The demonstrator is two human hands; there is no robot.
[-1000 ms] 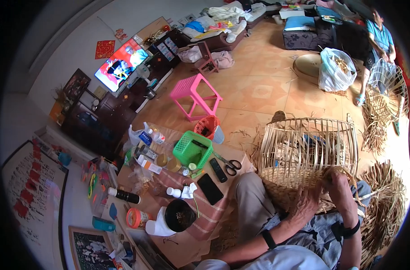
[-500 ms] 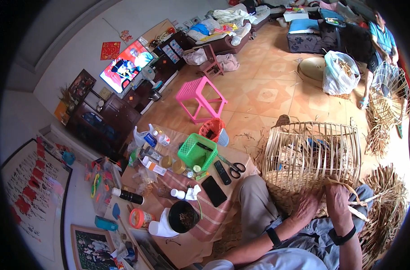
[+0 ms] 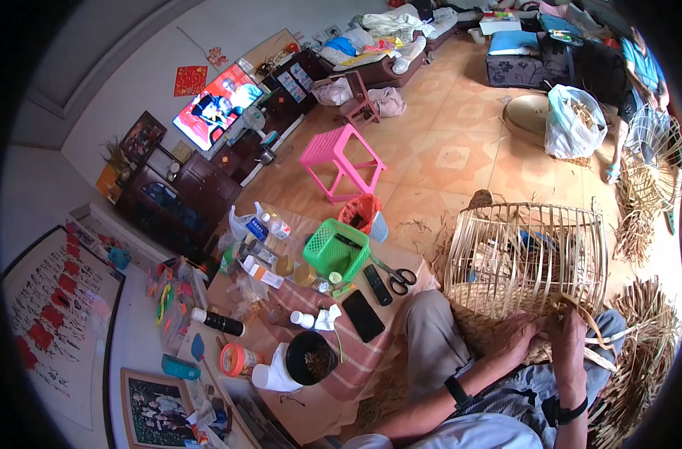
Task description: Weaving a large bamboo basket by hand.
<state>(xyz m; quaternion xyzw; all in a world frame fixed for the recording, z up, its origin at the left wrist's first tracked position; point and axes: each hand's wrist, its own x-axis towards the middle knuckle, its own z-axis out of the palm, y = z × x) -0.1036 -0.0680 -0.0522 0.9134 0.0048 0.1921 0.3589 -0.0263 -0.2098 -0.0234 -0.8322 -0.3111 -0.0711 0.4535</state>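
A half-woven basket (image 3: 522, 288), with upright slats at its far side and tight weave nearer me, rests against my lap. My left hand (image 3: 515, 337) is closed on the woven near edge, its fingertips partly hidden. Close beside it, my right hand (image 3: 568, 334) pinches a pale flat weaving strip (image 3: 594, 323) at the same edge. The strip's loose part curves out to the right of my fingers. A heap of dry strips (image 3: 644, 359) lies on the floor by my right knee.
At left, a cloth-covered table (image 3: 356, 367) bears scissors (image 3: 401, 280), a remote (image 3: 378, 286), a phone (image 3: 363, 316), a green basket (image 3: 336, 249) and a black bowl (image 3: 311, 358). Beyond stands a pink stool (image 3: 344, 161). A person (image 3: 644, 71) sits far right, near another open-slatted basket (image 3: 653, 165).
The whole view has shifted slightly, so things sit a little farther right. My right hand has dropped slightly along the basket's edge. Both hands stay at the weave.
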